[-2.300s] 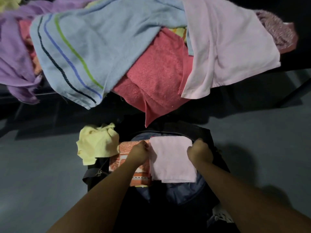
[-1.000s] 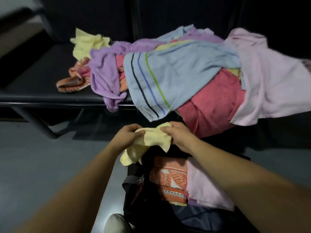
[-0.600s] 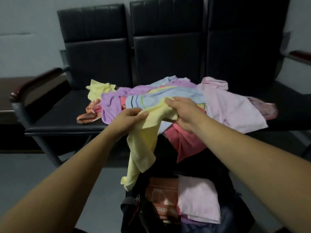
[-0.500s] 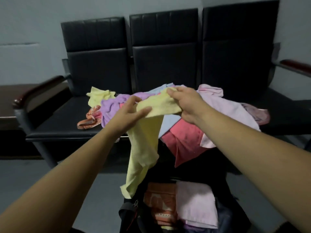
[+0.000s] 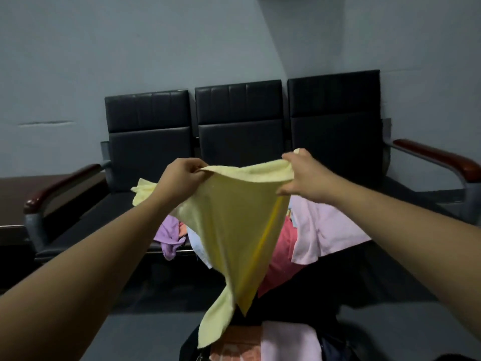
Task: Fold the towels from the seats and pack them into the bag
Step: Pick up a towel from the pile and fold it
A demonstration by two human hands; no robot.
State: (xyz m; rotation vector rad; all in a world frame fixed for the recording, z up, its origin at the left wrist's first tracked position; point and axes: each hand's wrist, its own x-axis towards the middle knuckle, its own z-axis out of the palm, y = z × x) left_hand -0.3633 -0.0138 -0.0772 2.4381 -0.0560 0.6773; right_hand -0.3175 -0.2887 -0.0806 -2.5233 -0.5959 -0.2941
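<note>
Left hand [image 5: 179, 178], right hand [image 5: 302, 175] pinch yellow towel [image 5: 234, 225] spread; bag [image 5: 187, 348] below holds pink towel [image 5: 289, 342], orange towel [image 5: 243, 349].

Yellow towel [image 5: 234, 235] hangs before bag [image 5: 188, 346], blocking entry.

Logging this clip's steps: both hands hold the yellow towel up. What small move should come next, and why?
Probably bring the left hand and right hand together, folding the yellow towel in half: it hangs spread between them, unfolded, its tip near the bag.
</note>
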